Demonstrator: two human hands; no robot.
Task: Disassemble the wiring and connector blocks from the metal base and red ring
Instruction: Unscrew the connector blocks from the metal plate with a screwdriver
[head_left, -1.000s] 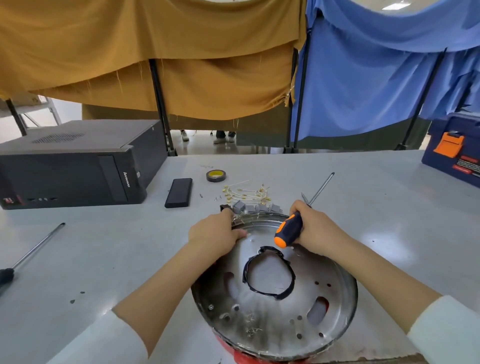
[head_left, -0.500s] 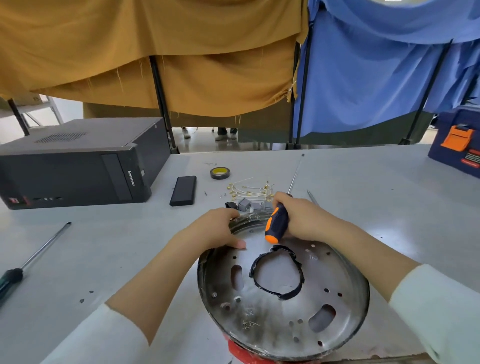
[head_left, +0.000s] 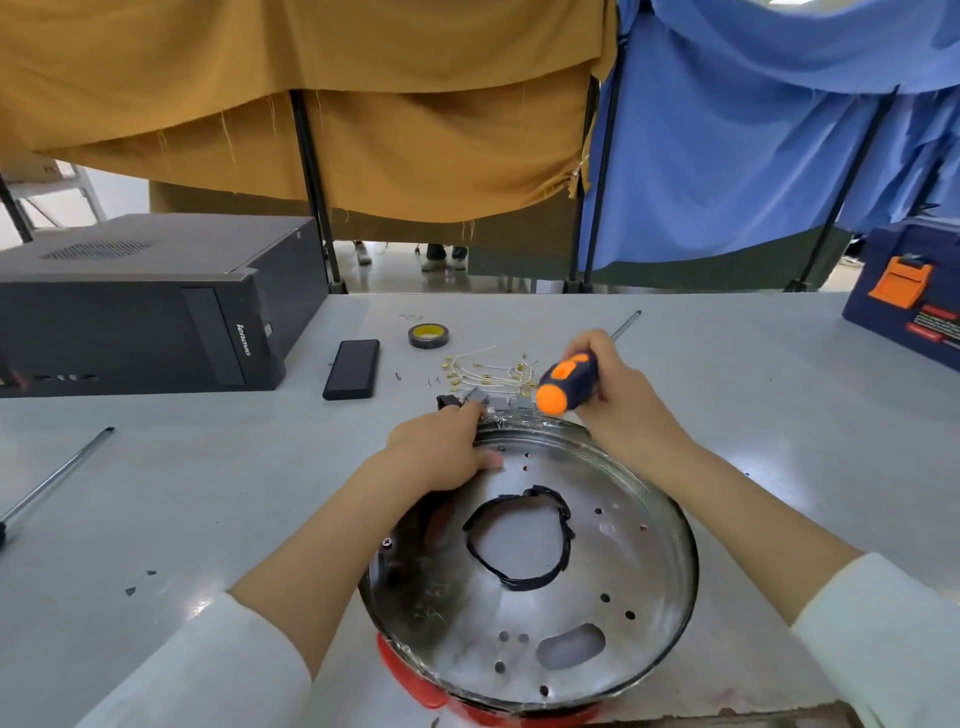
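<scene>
A round metal base (head_left: 613, 582) lies on the table in front of me, a black-edged hole in its middle. A red ring (head_left: 415, 686) peeks out under its near edge. Grey connector blocks (head_left: 493, 402) with thin wires sit at its far rim. My left hand (head_left: 441, 452) grips the far-left rim, fingers over the edge by the blocks. My right hand (head_left: 618, 400) holds an orange-and-navy screwdriver (head_left: 566, 382), handle end toward me, its shaft pointing away over the table.
Loose yellow-tipped wires (head_left: 483, 369), a tape roll (head_left: 428, 335) and a black phone (head_left: 353, 369) lie beyond the base. A black computer case (head_left: 145, 312) stands at left, a long screwdriver (head_left: 57, 473) near the left edge, a blue toolbox (head_left: 909, 306) at far right.
My right hand has lifted the screwdriver up and away from the base, swinging its shaft to the right. My left hand stays on the rim. The view has shifted slightly.
</scene>
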